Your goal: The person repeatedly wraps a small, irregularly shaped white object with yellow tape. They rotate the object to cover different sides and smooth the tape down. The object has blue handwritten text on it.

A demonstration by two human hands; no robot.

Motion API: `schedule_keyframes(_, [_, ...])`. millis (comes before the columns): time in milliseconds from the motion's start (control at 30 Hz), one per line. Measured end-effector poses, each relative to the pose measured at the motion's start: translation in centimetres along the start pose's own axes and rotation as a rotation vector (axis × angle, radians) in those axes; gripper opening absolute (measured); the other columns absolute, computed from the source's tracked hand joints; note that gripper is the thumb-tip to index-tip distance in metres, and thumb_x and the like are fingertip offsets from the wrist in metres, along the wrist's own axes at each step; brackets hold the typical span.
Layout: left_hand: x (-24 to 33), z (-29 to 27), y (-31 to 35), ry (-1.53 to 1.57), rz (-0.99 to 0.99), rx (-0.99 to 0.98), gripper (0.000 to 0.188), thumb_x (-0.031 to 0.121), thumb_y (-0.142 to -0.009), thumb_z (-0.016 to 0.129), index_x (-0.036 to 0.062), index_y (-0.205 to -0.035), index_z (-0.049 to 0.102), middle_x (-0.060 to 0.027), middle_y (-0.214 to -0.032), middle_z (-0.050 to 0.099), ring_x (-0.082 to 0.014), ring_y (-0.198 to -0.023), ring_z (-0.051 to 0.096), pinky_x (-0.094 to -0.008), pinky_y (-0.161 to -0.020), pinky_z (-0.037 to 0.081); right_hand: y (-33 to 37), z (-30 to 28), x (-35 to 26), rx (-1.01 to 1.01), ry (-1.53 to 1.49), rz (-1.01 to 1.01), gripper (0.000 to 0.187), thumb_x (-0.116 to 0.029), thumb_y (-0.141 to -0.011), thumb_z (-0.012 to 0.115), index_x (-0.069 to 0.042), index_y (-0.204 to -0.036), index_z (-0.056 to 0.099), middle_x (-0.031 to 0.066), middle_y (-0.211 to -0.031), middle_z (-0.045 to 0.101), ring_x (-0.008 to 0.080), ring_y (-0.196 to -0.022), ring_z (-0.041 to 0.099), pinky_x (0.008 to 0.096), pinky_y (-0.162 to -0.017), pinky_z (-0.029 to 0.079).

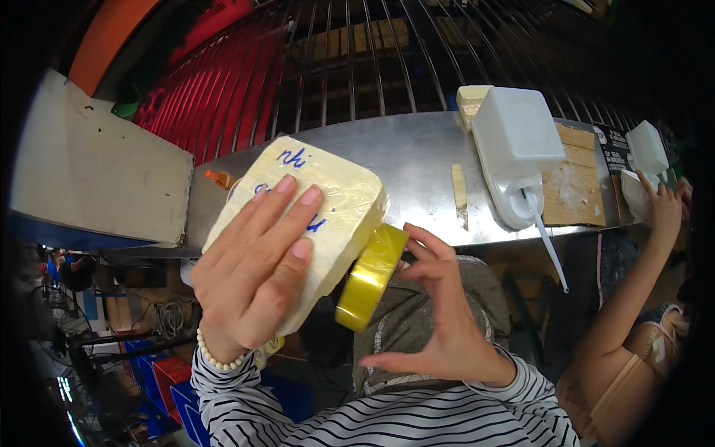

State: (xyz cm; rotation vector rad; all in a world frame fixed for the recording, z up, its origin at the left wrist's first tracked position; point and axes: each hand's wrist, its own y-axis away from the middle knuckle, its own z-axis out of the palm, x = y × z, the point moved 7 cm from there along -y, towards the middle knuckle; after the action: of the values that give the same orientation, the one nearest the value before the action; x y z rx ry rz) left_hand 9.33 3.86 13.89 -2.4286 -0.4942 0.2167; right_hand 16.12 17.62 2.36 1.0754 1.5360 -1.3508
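A cream-coloured block [339, 179] with blue handwriting and shiny clear film over it sits tilted at the near edge of the metal table. My left hand [249, 272] lies over its upper face and holds it steady, fingers and thumb pressed against it. Beside the block's right side is a roll of yellow tape [372, 277]. My right hand [454, 320] has its fingers hooked at the roll's right edge, while the thumb stretches away from it; the fingertips are partly hidden by the roll.
On the metal table [424, 179] a white plastic container with a spout [518, 138] stands right of a thin cream strip [459, 190]. Brown cardboard [577, 179] lies beyond it. A co-worker's arm [633, 261] reaches in at right. A pale panel [97, 164] borders the left; metal bars [350, 59] rise behind.
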Motion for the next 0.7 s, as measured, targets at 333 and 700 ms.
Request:
schedule_keyframes(333, [-0.5,0.3,-1.1,-0.145,-0.09,-0.089,0.044,0.016,-0.081,0.077,-0.0018,-0.118,0.063,-0.0186,-0.113,0.071,-0.0366,-0.107,0.069,-0.0441,-0.089,0.058,-0.5,-3.3,0.5,0.167,0.288,-0.152,0.027,-0.019,-0.065,0.086,-0.002,-0.077,0.07,0.0339,-0.154,0.026,0.0495,-0.144,0.029,0.0532,-0.114,0.033])
schedule_keyframes(700, [-1.0,2.0,-0.9,0.057,-0.12,-0.215,0.04,0.016,-0.073,0.076,-0.0018,-0.109,0.069,-0.0165,-0.112,0.072,-0.0353,-0.106,0.069,-0.0432,-0.089,0.058,3.0,-8.4,-2.6,0.333,-0.355,-0.052,0.037,-0.03,-0.083,0.077,0.006,-0.083,0.067,0.0035,-0.059,0.065,0.0186,-0.058,0.064,0.0386,-0.073,0.047])
